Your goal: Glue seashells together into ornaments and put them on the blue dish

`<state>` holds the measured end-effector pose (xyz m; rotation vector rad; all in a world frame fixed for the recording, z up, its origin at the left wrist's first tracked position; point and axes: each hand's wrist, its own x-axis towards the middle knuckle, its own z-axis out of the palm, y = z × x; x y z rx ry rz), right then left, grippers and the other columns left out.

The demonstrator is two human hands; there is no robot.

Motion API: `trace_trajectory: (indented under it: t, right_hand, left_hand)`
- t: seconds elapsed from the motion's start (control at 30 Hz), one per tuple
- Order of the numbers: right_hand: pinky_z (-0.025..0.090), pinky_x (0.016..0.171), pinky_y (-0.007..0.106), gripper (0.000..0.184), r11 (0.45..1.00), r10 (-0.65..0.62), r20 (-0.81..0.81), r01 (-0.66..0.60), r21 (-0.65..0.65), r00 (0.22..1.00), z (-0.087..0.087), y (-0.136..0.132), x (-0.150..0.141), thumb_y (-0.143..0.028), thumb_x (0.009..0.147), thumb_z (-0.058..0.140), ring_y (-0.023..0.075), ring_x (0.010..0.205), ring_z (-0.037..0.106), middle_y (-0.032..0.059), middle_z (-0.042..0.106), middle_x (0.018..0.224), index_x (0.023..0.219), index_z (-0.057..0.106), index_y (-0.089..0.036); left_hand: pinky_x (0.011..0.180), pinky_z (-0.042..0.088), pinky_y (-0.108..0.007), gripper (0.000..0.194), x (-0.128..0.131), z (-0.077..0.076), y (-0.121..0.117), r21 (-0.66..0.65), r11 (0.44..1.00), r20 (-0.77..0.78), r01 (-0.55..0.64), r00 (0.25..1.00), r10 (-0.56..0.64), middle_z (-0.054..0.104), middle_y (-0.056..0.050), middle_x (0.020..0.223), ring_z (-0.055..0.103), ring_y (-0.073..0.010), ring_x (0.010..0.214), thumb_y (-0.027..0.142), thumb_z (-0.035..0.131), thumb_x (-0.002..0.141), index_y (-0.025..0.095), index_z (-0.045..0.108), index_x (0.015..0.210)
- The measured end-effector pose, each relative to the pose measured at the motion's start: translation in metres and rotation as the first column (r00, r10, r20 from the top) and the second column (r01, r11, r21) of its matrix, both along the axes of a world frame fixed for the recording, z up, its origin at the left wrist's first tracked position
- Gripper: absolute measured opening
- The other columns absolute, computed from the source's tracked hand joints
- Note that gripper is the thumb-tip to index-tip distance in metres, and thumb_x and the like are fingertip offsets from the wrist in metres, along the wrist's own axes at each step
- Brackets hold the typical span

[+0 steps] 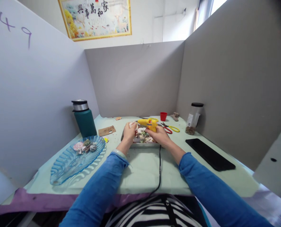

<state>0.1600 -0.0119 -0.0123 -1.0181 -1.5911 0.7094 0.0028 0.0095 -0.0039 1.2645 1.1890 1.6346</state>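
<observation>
My right hand (159, 135) is wrapped round the grip of a yellow hot glue gun (148, 123), whose nozzle points left. Pinched in my left hand (129, 134) is a small whitish piece that looks like a seashell (132, 124), close to the nozzle; the fingers partly cover it. Below both hands lies a metal tray (146, 145) filled with assorted shells (144, 137). From the gun a black cord (159, 170) runs down over the table's front edge.
On the left are a blue leaf-shaped dish (69, 168) with shells, a teal bottle (85, 121) and a wooden piece (107, 130). On the right are pliers (173, 128), a red cup (163, 116), a clear jar (194, 118) and a black phone-like slab (209, 154). Grey partitions (135, 82) enclose the table.
</observation>
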Motion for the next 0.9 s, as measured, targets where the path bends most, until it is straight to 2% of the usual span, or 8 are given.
trace_trajectory:
  t: [0.33,0.9]
  right_hand:
    - [0.037,0.049,0.023,0.030,1.000,0.003,-0.020,-0.002,0.027,1.000,0.0019,-0.0038,0.0000,-0.042,0.072,0.064,0.0111,0.049,0.044,-0.0034,0.045,0.050,0.080,0.065,-0.013]
    - [0.039,0.053,0.025,0.029,0.998,-0.030,0.064,0.027,0.054,0.998,0.0035,-0.0062,0.0006,-0.042,0.073,0.061,0.0137,0.054,0.049,-0.0013,0.049,0.052,0.076,0.065,-0.014]
  left_hand:
    - [0.041,0.034,-0.018,0.013,-0.0009,0.0015,0.0020,0.053,0.998,0.097,-0.018,0.995,0.012,0.057,0.003,0.068,0.046,-0.0066,0.044,0.024,0.056,0.080,0.018,0.046,0.085]
    - [0.042,0.036,-0.018,0.013,-0.0028,-0.0016,0.0059,0.073,0.996,0.100,-0.048,0.994,0.040,0.058,0.002,0.068,0.046,-0.0064,0.043,0.025,0.056,0.080,0.018,0.047,0.086]
